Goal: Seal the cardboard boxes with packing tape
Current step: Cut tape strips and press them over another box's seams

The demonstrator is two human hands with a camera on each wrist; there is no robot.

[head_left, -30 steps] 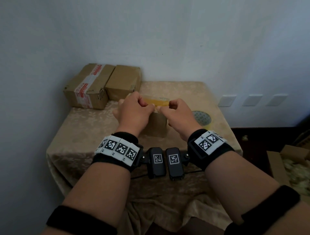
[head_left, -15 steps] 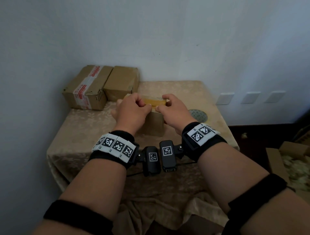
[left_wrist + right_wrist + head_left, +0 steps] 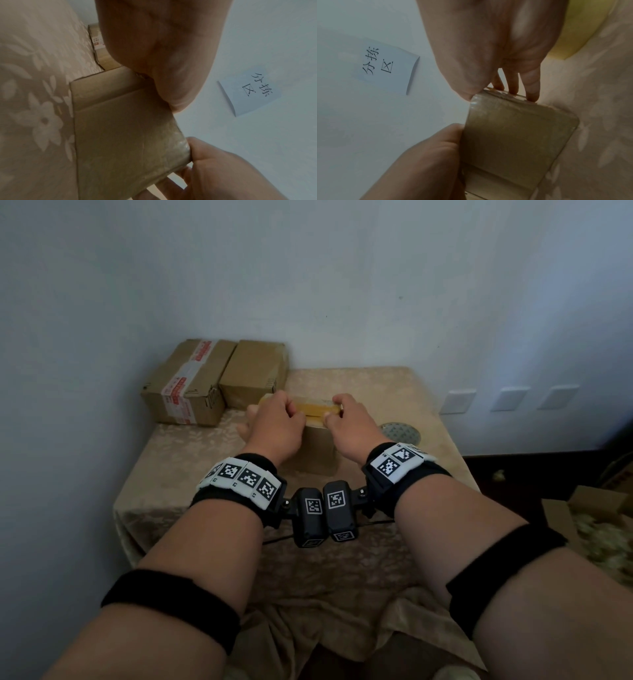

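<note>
A small cardboard box point(image 3: 317, 450) stands in the middle of the table with a yellowish tape strip point(image 3: 313, 408) across its top. My left hand point(image 3: 277, 419) holds the box's left end, thumb on the tape and fingers curled down the side. My right hand point(image 3: 349, 419) holds the right end the same way. In the right wrist view its fingers point(image 3: 530, 86) reach down the far side of the taped box point(image 3: 513, 135). The left wrist view shows the box point(image 3: 123, 135) from below my left hand point(image 3: 163, 47). The tape roll point(image 3: 400, 432) lies on the table just right of my right hand.
Two more cardboard boxes sit at the table's back left against the wall, one with red-and-white tape point(image 3: 188, 385) and one plain point(image 3: 251, 371). The table point(image 3: 191, 460) has a beige flowered cloth. An open carton point(image 3: 599, 522) is on the floor at right. A paper note point(image 3: 254, 93) hangs on the wall.
Both hands have slid apart along the top of the small box, so more of the tape strip shows between them. The box and the roll have stayed in place.
</note>
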